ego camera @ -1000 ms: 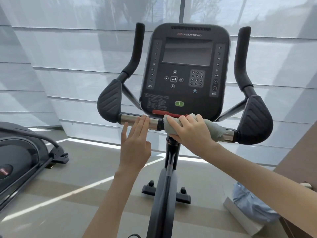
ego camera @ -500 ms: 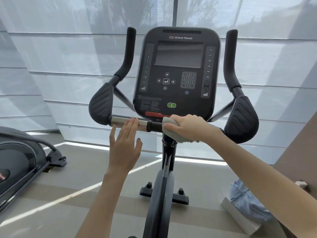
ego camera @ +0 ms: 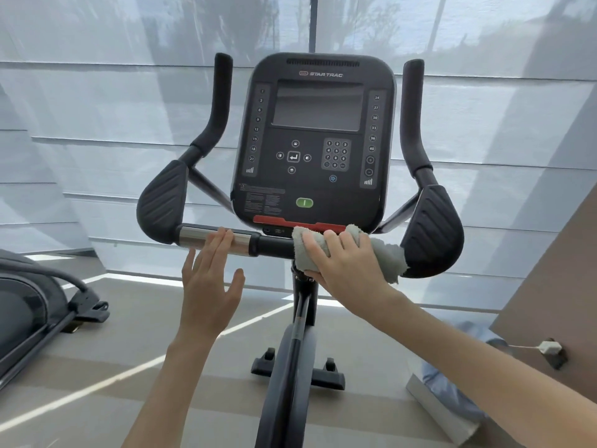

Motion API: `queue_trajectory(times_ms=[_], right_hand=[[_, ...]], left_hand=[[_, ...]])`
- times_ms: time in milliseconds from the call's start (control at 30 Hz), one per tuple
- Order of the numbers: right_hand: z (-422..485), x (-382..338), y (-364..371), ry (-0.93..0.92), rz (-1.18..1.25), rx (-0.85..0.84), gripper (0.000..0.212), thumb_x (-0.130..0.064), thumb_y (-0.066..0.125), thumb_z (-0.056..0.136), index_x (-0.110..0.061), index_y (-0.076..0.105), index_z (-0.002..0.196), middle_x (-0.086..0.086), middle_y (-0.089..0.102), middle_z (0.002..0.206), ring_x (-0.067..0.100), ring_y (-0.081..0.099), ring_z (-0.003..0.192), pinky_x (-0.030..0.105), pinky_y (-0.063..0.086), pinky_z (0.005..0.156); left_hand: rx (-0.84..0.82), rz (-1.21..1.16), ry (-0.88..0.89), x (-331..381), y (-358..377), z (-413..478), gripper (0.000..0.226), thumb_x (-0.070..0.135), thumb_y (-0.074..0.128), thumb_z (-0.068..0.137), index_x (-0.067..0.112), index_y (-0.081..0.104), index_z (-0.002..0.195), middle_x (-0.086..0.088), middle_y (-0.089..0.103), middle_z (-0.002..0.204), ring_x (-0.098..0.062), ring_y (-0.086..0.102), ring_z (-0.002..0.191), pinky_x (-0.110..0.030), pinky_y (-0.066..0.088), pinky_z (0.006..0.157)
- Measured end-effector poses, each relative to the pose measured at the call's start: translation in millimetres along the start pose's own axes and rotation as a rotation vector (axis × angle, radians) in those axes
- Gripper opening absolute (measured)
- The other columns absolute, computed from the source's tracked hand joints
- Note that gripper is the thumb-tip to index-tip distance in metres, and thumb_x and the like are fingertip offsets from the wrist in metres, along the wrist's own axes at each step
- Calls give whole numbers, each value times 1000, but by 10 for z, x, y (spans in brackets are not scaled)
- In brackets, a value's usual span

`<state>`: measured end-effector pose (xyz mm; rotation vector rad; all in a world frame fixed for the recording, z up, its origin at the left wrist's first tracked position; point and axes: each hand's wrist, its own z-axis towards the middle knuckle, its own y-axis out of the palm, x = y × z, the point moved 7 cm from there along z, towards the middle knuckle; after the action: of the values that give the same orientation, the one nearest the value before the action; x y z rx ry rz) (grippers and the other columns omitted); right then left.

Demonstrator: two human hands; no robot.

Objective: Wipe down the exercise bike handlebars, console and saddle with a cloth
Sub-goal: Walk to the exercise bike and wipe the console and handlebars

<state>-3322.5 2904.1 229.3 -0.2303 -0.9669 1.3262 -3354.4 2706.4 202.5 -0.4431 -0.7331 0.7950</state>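
The black exercise bike console point(ego camera: 315, 140) stands straight ahead, screen dark. Below it runs the handlebar crossbar point(ego camera: 274, 245), with a chrome sensor sleeve point(ego camera: 193, 237) on its left part and black elbow pads and upright grips at both sides. My right hand point(ego camera: 347, 265) presses a grey cloth point(ego camera: 386, 258) around the right half of the crossbar, under the console's red strip. My left hand point(ego camera: 210, 282) is flat and open, fingertips resting on the chrome sleeve. The saddle is out of view.
The bike's post and front foot point(ego camera: 298, 371) run down the middle of the floor. Another dark machine point(ego camera: 29, 315) sits at the left. A blue bag point(ego camera: 452, 379) lies on the floor at the right beside a brown wall panel. Window blinds fill the background.
My right hand with the cloth slid left along the crossbar, then back to the right. My left hand stayed by the chrome sleeve.
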Motion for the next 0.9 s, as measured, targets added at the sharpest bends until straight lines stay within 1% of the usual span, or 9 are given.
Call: queue_trajectory(times_ms=[133,233,333,400,467,567,667,767,900], right_hand=[[409,-381,25,-101,81,-64,51,-49,43,94,-18,41,133,5,61,92,23,57,75,37,47,71],[626,-497,120,-115,244,-168,52,-54,37,95,-17,36,131,7,62,94,26,58,75,34,43,64],[756,-436,182,-77,413,-272,49,-62,31,93,-21,43,115,0,59,76,22,50,58,26,29,51],[755,-312,244,-28,551,-398,45,-67,27,90,-26,43,97,-6,51,66,19,48,57,26,24,48],[666,-106,303,42,628,-514,47,-72,23,87,-30,42,88,-7,49,65,15,49,57,26,27,49],[385,295,355,155,620,-583,54,-76,16,81,-33,47,88,-6,54,63,14,51,56,27,34,53],[165,545,299,184,560,-529,55,-74,13,82,-32,48,88,-6,55,60,16,54,55,29,35,55],[80,510,181,124,464,-437,52,-69,18,89,-26,45,101,-7,51,64,20,54,62,31,33,57],[-109,392,-33,33,179,-81,52,-61,43,88,-25,54,124,5,62,79,26,58,69,34,42,64]], left_hand=[[-11,10,-6,4,-16,2,60,21,52,83,11,40,141,-5,38,149,-21,27,141,-47,12,116],[-14,37,-6,8,-5,0,63,6,64,83,9,41,141,-6,39,148,-23,29,140,-50,14,115],[-16,90,-3,16,-11,-8,64,3,66,81,10,42,141,-6,40,148,-24,31,140,-49,13,115],[-21,111,-9,19,-16,-4,65,4,65,82,11,41,141,-5,39,148,-23,31,140,-48,11,115],[-29,132,-14,28,-13,-4,65,5,64,82,12,40,141,-5,39,149,-22,31,140,-48,10,115],[-40,158,-29,43,-2,-7,67,5,64,81,12,38,142,-5,37,150,-21,29,141,-48,9,115],[-53,201,-60,85,18,-8,70,6,64,79,12,36,143,-4,35,151,-20,27,142,-48,8,115],[-61,234,-94,149,34,-17,71,9,62,80,11,33,144,-5,32,152,-19,24,143,-46,5,116],[-84,266,-99,190,29,-11,71,11,62,81,9,31,145,-6,31,153,-19,23,143,-45,4,116]])
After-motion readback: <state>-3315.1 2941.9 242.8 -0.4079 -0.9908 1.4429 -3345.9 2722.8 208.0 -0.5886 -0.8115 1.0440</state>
